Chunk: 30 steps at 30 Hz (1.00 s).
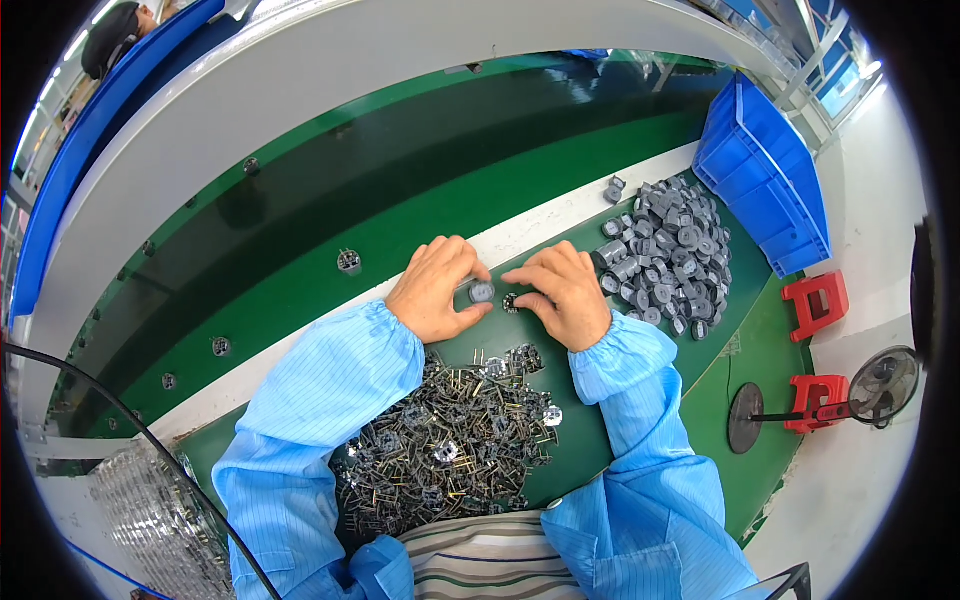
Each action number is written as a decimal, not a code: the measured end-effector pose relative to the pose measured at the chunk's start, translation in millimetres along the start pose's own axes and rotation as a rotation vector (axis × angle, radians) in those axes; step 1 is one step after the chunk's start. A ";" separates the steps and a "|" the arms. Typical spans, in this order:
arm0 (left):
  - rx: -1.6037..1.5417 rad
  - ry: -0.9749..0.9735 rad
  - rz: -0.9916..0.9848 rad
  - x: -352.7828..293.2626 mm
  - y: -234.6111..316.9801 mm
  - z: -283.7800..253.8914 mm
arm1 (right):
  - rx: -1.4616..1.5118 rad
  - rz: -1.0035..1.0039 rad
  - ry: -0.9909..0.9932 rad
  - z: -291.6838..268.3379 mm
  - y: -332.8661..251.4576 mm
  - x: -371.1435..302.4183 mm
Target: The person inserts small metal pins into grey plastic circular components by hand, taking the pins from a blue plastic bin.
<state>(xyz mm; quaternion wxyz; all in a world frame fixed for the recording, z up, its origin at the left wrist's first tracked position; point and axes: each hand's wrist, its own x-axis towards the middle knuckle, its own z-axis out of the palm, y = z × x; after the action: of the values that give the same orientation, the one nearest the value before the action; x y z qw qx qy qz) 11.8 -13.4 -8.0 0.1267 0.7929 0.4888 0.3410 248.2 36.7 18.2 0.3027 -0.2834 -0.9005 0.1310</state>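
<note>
Grey cap (482, 292) pinched in L hand (436, 290); small blk component (510, 302) pinched in R hand (568, 298), just beside cap at approx. 4 o'clock; hands apart; cap's long axis unclear.

"What's carrying everything?"

"A green tabletop (582, 440), with a pale strip (525, 222) along its far edge, slanting from eight o'clock up to two."

"And on it?"

"A broad heap of dark pinned components (440, 450) at six o'clock, a few shiny faces showing. Between two and three, a pile of grey housings (665, 255), mostly short cylinders, tumbled every way."

"Past the strip?"

"A long green surface (290, 275). Small loose parts (348, 262) sit well apart on it, between eight and ten o'clock."
</note>
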 end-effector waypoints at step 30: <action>-0.097 -0.148 -0.049 -1.8 3.1 1.1 | 0.050 -0.024 0.043 21.7 -7.9 1.2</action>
<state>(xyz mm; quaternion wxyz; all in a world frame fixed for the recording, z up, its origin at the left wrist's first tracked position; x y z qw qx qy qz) 14.2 -16.3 -7.9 0.2090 0.7967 0.4802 0.3016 230.6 29.7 5.0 0.3307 -0.2676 -0.8935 0.1439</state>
